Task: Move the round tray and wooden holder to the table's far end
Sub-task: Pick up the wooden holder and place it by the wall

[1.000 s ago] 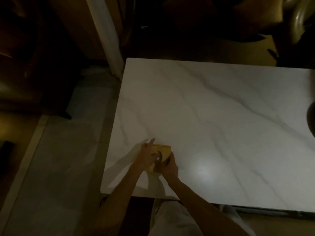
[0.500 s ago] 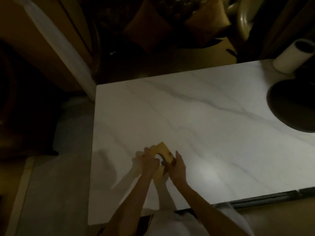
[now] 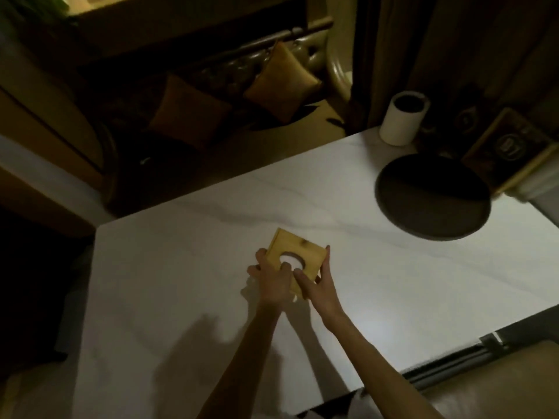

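A square wooden holder [image 3: 298, 249] with an oval hole in its top is held above the white marble table [image 3: 181, 282], near the table's middle. My left hand [image 3: 272, 279] grips its left side, fingers reaching into the hole. My right hand [image 3: 317, 285] clasps its right side and near corner. A dark round tray [image 3: 431, 196] lies flat on the table at the far right, apart from both hands.
A white paper roll [image 3: 400, 119] stands upright beyond the tray at the table's far corner. A dark framed box [image 3: 511, 146] sits right of the tray. A sofa with cushions [image 3: 187, 113] lies past the far edge. A padded seat [image 3: 499, 385] is at the near right.
Both hands have carried the wooden holder away from the near left corner toward the table's middle and the tray. The view swung right, showing the whole tray and the roll.
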A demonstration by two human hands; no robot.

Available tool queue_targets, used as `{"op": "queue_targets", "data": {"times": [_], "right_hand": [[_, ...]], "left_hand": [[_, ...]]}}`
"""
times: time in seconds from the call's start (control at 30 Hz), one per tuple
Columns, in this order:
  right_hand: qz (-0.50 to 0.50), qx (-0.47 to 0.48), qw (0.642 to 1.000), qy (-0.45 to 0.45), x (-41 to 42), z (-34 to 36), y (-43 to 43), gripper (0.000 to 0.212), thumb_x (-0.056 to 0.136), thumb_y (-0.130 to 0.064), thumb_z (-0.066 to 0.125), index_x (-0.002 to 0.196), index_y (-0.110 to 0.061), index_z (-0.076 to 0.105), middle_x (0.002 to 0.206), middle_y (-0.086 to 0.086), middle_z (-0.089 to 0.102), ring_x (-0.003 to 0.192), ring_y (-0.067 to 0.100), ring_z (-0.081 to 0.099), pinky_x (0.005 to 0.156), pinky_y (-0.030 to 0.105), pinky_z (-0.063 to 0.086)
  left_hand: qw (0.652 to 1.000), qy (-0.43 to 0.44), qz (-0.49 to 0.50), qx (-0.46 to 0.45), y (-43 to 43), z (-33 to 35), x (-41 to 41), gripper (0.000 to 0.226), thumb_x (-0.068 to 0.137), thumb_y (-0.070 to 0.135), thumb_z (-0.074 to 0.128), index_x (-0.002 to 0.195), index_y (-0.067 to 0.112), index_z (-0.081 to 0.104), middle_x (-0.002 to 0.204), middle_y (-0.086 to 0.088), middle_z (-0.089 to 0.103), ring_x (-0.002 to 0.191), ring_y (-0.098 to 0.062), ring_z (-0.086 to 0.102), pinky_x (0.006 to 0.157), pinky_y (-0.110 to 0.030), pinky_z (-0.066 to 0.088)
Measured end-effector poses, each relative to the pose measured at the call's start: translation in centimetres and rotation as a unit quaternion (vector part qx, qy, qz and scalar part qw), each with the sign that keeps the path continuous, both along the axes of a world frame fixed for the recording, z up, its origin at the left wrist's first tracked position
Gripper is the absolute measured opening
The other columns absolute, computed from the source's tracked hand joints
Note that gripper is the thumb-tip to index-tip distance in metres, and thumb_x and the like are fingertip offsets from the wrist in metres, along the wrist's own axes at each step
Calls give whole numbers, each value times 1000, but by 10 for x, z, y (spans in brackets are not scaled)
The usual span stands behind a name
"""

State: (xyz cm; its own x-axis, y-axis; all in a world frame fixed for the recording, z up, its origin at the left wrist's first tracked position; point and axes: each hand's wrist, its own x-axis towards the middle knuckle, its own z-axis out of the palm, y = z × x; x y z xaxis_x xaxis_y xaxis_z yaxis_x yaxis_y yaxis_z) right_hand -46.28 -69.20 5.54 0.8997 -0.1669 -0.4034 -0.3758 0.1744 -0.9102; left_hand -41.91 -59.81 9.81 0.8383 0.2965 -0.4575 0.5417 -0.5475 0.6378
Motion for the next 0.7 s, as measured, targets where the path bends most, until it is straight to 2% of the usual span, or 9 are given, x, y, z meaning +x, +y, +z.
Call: {"op": "queue_targets", "data": {"times": [0.1, 0.2, 0.27, 0.33, 0.43, 0.5, 0.57, 0.63, 0.7], "right_hand": [[-2, 3, 1000, -22, 13, -2, -87, 76, 92, -43, 62, 154, -38, 18, 148, 1, 48, 128, 25, 54, 104, 46, 49], [-39, -1, 999, -25, 20, 3, -164, 63, 93, -45, 60, 149, -38, 33, 137, -6, 58, 120, 16, 60, 101, 36, 52], [-81, -3, 996, -23, 21, 8, -207, 61, 93, -45, 59, 148, -39, 34, 133, -11, 60, 119, 13, 60, 89, 20, 55], [-128, -4, 992, -19, 21, 13, -247, 63, 92, -45, 60, 149, -39, 33, 134, -10, 59, 119, 13, 61, 80, 12, 55], [-199, -10, 980, -18, 19, 14, -302, 65, 91, -48, 62, 149, -43, 32, 136, -9, 59, 120, 11, 61, 89, 18, 55], [-245, -31, 969, -19, 15, 8, -336, 66, 90, -51, 61, 148, -48, 30, 135, -17, 58, 120, 8, 60, 96, 25, 54], [-294, -52, 954, -16, 9, -5, -369, 64, 88, -57, 60, 145, -54, 31, 125, -30, 60, 116, 4, 61, 90, 23, 56], [-330, -77, 941, -15, 0, -21, -403, 63, 85, -63, 60, 141, -59, 32, 116, -40, 60, 111, -3, 62, 77, 13, 56], [-363, -96, 927, -19, -11, -43, -437, 71, 81, -65, 64, 142, -61, 27, 117, -42, 58, 110, -7, 61, 78, 14, 56]], "left_hand": [[999, -11, -37, -12, -71, 4, 11, 54, 87, 45, 54, 131, 31, 26, 132, -11, 29, 108, -35, 51, 93, -50, 50], [995, -25, -88, -38, -138, 8, 18, 54, 85, 48, 56, 128, 32, 27, 132, -9, 30, 106, -30, 51, 94, -50, 51], [988, -31, -128, -75, -182, 10, 22, 56, 87, 46, 57, 132, 32, 26, 138, -9, 35, 114, -29, 51, 96, -50, 50], [975, -43, -177, -127, -223, 12, 27, 58, 89, 43, 58, 134, 32, 24, 142, -6, 39, 118, -25, 51, 96, -44, 52], [953, -47, -247, -168, -279, 8, 41, 52, 88, 42, 59, 128, 39, 25, 138, 2, 43, 109, -14, 53, 78, -20, 52], [934, -41, -292, -201, -315, -3, 50, 53, 87, 43, 61, 128, 39, 27, 136, 3, 46, 108, -13, 55, 76, -15, 51], [912, -38, -339, -229, -353, -17, 57, 56, 86, 41, 63, 132, 37, 30, 132, 3, 50, 106, -7, 58, 70, -11, 52], [885, -43, -383, -262, -390, -33, 59, 55, 86, 38, 64, 132, 39, 34, 127, 8, 53, 104, 4, 59, 69, -6, 50], [857, -49, -427, -285, -428, -55, 55, 51, 86, 35, 64, 129, 43, 38, 125, 12, 55, 107, 8, 57, 75, -6, 49]]}}
